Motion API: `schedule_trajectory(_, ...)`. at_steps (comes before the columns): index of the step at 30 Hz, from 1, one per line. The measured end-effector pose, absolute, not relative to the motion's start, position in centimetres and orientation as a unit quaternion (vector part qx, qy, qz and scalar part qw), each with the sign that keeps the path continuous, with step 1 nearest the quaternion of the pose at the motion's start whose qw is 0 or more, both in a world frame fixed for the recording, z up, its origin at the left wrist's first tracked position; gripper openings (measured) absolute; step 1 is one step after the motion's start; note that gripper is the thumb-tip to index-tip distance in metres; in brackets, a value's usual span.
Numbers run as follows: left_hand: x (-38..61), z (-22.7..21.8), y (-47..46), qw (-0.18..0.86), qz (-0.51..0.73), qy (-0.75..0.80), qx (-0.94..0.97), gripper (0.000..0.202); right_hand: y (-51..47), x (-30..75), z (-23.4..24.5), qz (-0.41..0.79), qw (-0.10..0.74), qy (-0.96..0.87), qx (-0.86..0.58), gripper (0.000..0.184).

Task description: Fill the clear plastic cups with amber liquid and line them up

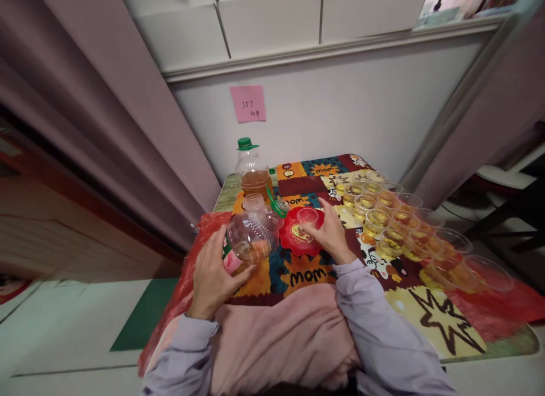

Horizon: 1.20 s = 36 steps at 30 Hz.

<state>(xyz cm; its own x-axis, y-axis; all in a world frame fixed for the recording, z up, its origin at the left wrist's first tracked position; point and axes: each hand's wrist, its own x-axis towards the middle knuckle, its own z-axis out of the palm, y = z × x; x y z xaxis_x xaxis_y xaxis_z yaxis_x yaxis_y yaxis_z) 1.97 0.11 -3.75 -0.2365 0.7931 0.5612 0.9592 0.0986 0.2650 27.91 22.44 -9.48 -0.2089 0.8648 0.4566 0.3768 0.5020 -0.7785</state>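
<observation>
Two hands work over the near half of the table (pixel 517 340), above a pink garment (pixel 285 339) in the person's lap. The left hand (pixel 213 278) has its grip clamped on the base of a clear plastic bottle (pixel 251 236), tipped on its side with a little amber liquid inside. The bottle's open green cap (pixel 279 206) points toward a small clear cup (pixel 307 216). That cup stands on a red plate (pixel 298 244) on the patchwork cloth (pixel 426 305), and the right hand (pixel 327 235) has its grip closed around it, thumb on the near side and forefinger along the right. Rows of filled cups (pixel 383 217) sit to the right. Farther back a second bottle (pixel 254 170) stands upright, capped, below a pink note (pixel 247 103) on the wall.
</observation>
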Motion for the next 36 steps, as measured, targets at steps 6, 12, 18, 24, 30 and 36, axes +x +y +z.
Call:
schedule_trajectory(6,1.8,-3.9,-0.2,0.156,-0.302,-0.725,-0.599,0.111,23.0,26.0,-11.6,0.205,0.378,-0.779,-0.456,0.086)
schedule_trajectory(12,2.0,-3.7,-0.2,0.153,-0.296,-0.733,-0.593,0.112,22.8,26.0,-12.3,0.214,0.378,-0.776,-0.457,0.084)
schedule_trajectory(18,2.2,-3.9,-0.2,0.155,-0.29,-0.728,-0.601,0.112,21.8,26.7,-10.3,0.216,0.454,-0.758,-0.416,0.091)
schedule_trajectory(24,2.6,-4.1,-0.3,0.145,-0.262,-0.732,-0.612,0.115,17.4,24.4,-8.4,0.533,0.517,-0.618,-0.258,0.076)
schedule_trajectory(30,3.4,-3.6,-0.4,0.108,-0.263,-0.717,-0.636,0.122,14.4,22.3,-8.2,0.736,0.406,-0.495,-0.219,0.074)
schedule_trajectory(36,0.6,-4.2,-2.3,0.03,-0.549,-0.71,-0.441,0.088,14.3,22.8,-7.6,0.739,0.414,-0.476,-0.236,0.066)
